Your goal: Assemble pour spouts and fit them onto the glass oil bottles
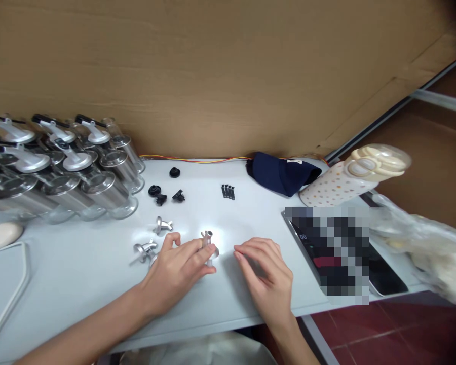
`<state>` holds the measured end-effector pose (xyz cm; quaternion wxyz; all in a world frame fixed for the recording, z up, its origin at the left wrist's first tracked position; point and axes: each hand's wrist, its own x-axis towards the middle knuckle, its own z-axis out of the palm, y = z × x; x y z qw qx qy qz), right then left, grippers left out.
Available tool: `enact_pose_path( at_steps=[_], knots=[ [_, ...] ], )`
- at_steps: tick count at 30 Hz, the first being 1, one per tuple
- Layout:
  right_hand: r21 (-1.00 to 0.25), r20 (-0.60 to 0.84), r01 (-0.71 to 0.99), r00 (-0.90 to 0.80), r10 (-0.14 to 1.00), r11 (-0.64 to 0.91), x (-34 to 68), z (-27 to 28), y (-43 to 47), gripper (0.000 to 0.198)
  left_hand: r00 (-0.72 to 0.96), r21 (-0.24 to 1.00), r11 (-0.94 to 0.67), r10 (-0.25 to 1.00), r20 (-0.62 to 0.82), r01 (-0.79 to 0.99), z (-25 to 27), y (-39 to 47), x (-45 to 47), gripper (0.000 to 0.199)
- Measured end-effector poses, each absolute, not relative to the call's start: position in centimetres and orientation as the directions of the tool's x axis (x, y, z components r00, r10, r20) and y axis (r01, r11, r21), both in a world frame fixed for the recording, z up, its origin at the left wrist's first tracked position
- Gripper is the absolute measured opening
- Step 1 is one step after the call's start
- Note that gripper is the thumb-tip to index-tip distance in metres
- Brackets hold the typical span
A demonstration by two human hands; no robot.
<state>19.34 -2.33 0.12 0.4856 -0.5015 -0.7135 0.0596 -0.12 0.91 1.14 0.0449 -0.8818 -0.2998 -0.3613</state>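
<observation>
Between the thumb and fingers of my left hand point(182, 266) is a silver spouted lid point(210, 246), held just above the table. To its right, my right hand point(266, 271) is apart from it, thumb and fingertips pinched together. Whatever those fingertips hold, if anything, is too small to make out. More silver spouted lids point(162, 225) lie beside and partly behind my left hand. Farther back are black round caps point(175, 173) and small black fittings point(178, 196). Several thin black levers point(228, 192) lie in a row beyond my hands.
Glass-and-steel dispensers point(106, 192) with silver tops crowd the left. A navy cap point(281, 172), a dotted bottle point(338, 185), a tablet-like device point(300, 238), a phone point(387, 274) and a plastic bag point(429, 248) sit right. A white mouse point(3, 235) lies far left. Cardboard point(213, 76) walls the back.
</observation>
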Motion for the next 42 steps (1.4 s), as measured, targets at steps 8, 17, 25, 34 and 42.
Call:
enact_pose_path(
  at_steps=[8, 17, 25, 34, 42],
  knots=[
    [-0.627, 0.538, 0.721, 0.128, 0.833, 0.294, 21.2, -0.9, -3.2, 0.009, 0.544, 0.186, -0.806, 0.529, 0.651, 0.561, 1.3, 1.0, -0.3, 0.018],
    [-0.724, 0.235, 0.688, 0.194, 0.952, 0.038, 23.7, -1.5, -3.4, 0.021, 0.561, 0.202, -0.807, 0.543, 0.625, 0.555, 1.3, 1.0, -0.3, 0.019],
    [-0.678, 0.342, 0.719, 0.128, 0.931, 0.150, 23.1, -1.4, -3.0, 0.016, 0.593, 0.218, -0.801, 0.567, 0.572, 0.557, 1.6, 0.9, -0.3, 0.013],
    [-0.577, 0.440, 0.786, 0.073, 0.895, 0.219, 22.5, -1.3, -2.6, 0.014, 0.595, 0.218, -0.812, 0.553, 0.583, 0.541, 1.5, 0.8, -0.3, 0.014],
    [-0.650, 0.447, 0.678, -0.023, 0.894, 0.342, 21.4, 4.2, -0.5, 0.008, 0.600, 0.191, -0.815, 0.540, 0.591, 0.546, 1.4, 0.7, -0.3, 0.018]
  ],
)
